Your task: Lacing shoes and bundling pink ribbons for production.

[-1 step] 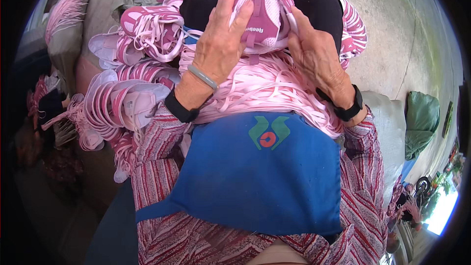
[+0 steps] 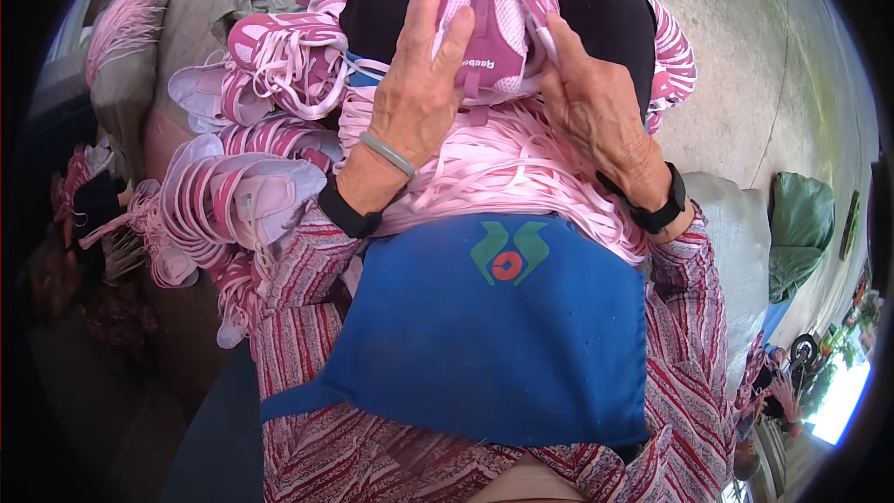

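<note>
A pink and white sneaker (image 2: 482, 37) lies over my lap, its heel end toward me and its front cut off by the top of the picture. My left hand (image 2: 417, 88) presses along its left side, fingers pointing away. On the other side, my right hand (image 2: 591, 98) grips the sneaker's edge near the collar, its fingertips partly hidden. Between them the sneaker is held. Beneath the heel, a thick heap of loose pale pink laces (image 2: 507, 168) covers my lap above a blue apron (image 2: 503, 345).
To the left, several pink sneakers and uppers (image 2: 251, 191) are piled up, another laced pink sneaker (image 2: 289, 65) among them. A bundle of pink laces (image 2: 130, 23) hangs over a grey sack at the far left. A green bag (image 2: 801, 233) stands on the right.
The sneaker has turned slightly, its heel panel shifting a little to the left. Both hands stay on its sides, with the right wrist a touch further left.
</note>
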`<state>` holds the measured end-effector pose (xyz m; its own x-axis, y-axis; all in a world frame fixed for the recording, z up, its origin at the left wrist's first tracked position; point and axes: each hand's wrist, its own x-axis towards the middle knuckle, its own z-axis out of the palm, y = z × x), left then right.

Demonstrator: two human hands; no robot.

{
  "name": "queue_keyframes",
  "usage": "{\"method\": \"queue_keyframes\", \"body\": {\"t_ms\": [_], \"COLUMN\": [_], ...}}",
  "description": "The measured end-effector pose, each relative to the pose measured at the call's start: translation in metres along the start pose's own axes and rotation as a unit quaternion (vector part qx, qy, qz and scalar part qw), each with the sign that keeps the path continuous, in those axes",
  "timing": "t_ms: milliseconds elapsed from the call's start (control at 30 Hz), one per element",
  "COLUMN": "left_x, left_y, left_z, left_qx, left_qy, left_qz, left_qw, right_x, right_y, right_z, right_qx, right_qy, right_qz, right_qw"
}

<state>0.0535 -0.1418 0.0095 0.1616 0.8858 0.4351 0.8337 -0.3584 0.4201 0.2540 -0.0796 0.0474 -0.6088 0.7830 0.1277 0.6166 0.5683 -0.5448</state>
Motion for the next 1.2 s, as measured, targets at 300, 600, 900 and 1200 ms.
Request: {"method": "queue_keyframes", "body": {"t_ms": [300,600,900,1200], "left_x": [0.009,0.019,0.030,0.044], "left_y": [0.021,-0.011,0.004,0.105], "left_z": [-0.012,0.028,-0.022,0.026], "left_qx": [-0.135,-0.097,-0.212,-0.324], "left_qy": [-0.018,0.066,0.120,-0.200], "left_qz": [-0.017,-0.035,-0.016,0.091], "left_qw": [0.991,0.992,0.970,0.920], "right_x": [-0.005,0.002,-0.040,-0.151], "right_y": [0.004,0.010,0.062,0.092], "right_z": [0.000,0.011,-0.098,-0.084], "right_qx": [-0.023,-0.001,0.141,0.225], "right_qy": [-0.029,0.025,-0.014,-0.221], "right_qz": [-0.013,-0.081,0.184,0.177], "right_qw": [0.999,0.996,0.973,0.932]}}
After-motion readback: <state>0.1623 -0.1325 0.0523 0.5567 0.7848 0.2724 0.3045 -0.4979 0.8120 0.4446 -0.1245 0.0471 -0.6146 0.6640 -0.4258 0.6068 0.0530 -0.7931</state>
